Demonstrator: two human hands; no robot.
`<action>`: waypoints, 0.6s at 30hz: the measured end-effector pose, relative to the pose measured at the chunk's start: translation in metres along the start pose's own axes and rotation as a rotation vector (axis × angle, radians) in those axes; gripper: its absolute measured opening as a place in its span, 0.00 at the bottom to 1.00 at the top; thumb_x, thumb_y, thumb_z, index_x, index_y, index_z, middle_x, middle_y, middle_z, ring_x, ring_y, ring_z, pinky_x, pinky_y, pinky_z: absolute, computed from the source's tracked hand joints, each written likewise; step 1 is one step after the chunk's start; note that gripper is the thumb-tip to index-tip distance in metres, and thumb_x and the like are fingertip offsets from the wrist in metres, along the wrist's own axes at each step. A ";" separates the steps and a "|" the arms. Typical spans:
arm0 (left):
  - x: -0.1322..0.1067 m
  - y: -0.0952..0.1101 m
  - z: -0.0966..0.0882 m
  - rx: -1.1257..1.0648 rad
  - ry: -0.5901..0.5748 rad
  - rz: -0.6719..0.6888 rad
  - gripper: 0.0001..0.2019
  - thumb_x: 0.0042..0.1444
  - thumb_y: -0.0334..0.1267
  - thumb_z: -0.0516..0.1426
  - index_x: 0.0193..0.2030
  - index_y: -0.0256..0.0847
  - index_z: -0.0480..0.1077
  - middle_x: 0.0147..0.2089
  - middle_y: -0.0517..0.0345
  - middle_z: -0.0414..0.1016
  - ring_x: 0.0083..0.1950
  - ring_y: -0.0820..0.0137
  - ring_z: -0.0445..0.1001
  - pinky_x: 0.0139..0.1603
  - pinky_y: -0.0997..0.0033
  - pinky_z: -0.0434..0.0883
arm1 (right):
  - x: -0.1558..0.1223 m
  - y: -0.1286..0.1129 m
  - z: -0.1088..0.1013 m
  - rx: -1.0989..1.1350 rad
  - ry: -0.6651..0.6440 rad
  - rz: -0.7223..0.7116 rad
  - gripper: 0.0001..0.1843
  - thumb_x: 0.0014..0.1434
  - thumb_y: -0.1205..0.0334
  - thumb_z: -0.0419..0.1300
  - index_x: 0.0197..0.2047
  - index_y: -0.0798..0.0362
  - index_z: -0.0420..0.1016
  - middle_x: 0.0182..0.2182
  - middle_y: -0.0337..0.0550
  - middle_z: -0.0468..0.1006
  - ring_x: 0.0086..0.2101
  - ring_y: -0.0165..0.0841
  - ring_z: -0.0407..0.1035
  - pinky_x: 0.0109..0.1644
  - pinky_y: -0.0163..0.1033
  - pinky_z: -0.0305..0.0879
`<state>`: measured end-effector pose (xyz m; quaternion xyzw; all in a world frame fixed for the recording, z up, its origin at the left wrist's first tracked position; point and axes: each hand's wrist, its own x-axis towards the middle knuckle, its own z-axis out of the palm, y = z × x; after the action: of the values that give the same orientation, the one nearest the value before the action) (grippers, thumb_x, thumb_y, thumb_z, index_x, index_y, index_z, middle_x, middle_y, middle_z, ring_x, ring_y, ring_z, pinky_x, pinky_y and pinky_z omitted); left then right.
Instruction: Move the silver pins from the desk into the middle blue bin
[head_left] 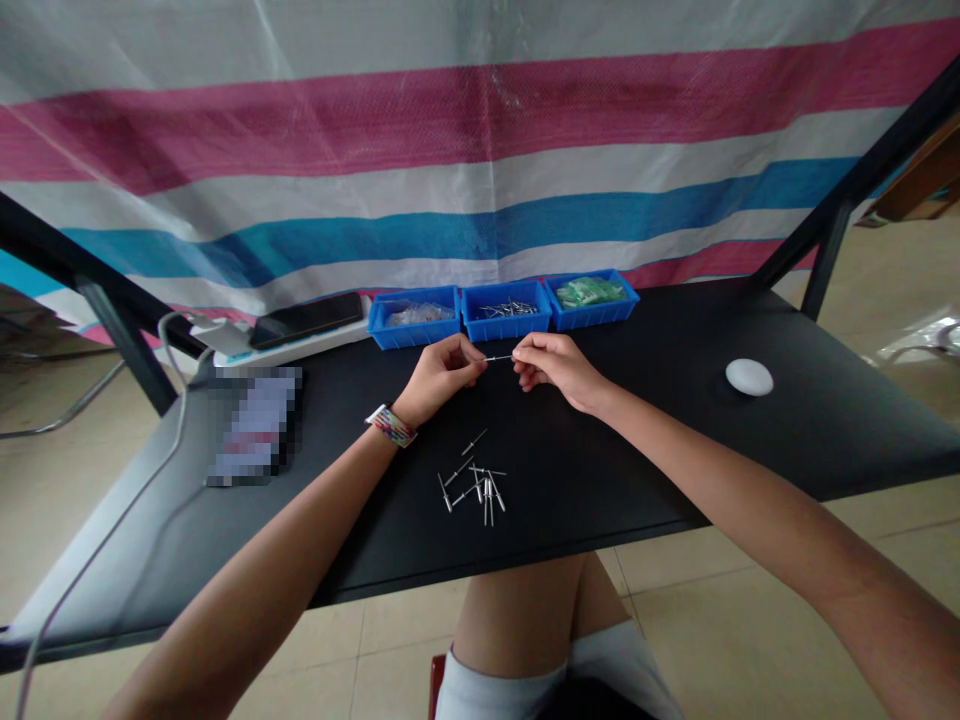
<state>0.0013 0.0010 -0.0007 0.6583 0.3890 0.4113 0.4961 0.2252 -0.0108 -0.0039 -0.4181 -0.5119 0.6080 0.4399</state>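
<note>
My left hand (442,378) and my right hand (553,366) meet over the black table (675,440), just in front of the blue bins. Between their pinched fingertips they hold one thin metal pin (498,357), lying level. A colourful band sits on my left wrist. Several loose metal pins (474,485) lie scattered on the table nearer to me, below the hands. Three blue bins stand in a row behind the hands: the left bin (414,318) with clear pieces, the middle bin (506,311) with metal pins, the right bin (592,298) with green pieces.
A white round object (748,377) lies at the right of the table. A phone (306,318) rests on a white power strip at the back left, with a cable running off the left edge. A blurred flat item (253,425) lies at the left. A striped tarp hangs behind.
</note>
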 end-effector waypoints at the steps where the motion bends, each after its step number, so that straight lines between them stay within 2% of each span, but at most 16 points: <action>1: 0.000 0.000 0.000 -0.002 -0.001 0.001 0.16 0.52 0.45 0.70 0.33 0.37 0.72 0.29 0.62 0.72 0.27 0.76 0.69 0.29 0.75 0.68 | 0.000 0.001 0.000 -0.003 0.004 -0.008 0.14 0.56 0.54 0.73 0.33 0.54 0.77 0.28 0.40 0.79 0.25 0.28 0.74 0.29 0.34 0.76; 7: 0.000 -0.001 -0.001 -0.035 -0.031 0.002 0.14 0.54 0.44 0.69 0.37 0.38 0.72 0.29 0.63 0.71 0.27 0.76 0.70 0.29 0.76 0.69 | 0.001 0.006 0.002 -0.015 0.049 -0.075 0.17 0.53 0.52 0.75 0.34 0.55 0.77 0.28 0.40 0.79 0.25 0.28 0.73 0.28 0.34 0.76; 13: 0.000 -0.004 -0.003 -0.054 -0.069 -0.012 0.12 0.60 0.46 0.64 0.38 0.38 0.72 0.30 0.60 0.73 0.28 0.74 0.71 0.31 0.74 0.69 | 0.000 0.007 0.002 -0.028 0.060 -0.141 0.19 0.51 0.50 0.76 0.35 0.54 0.78 0.28 0.39 0.79 0.25 0.28 0.73 0.28 0.34 0.75; 18: 0.000 -0.003 -0.004 -0.007 -0.089 -0.019 0.13 0.61 0.47 0.63 0.36 0.38 0.72 0.30 0.59 0.74 0.29 0.73 0.72 0.32 0.74 0.69 | 0.001 0.008 0.002 -0.030 0.085 -0.197 0.19 0.51 0.49 0.75 0.34 0.54 0.77 0.29 0.38 0.79 0.24 0.27 0.72 0.28 0.34 0.73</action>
<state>-0.0023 0.0032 -0.0031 0.6705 0.3712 0.3783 0.5191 0.2218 -0.0107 -0.0119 -0.3977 -0.5405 0.5359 0.5124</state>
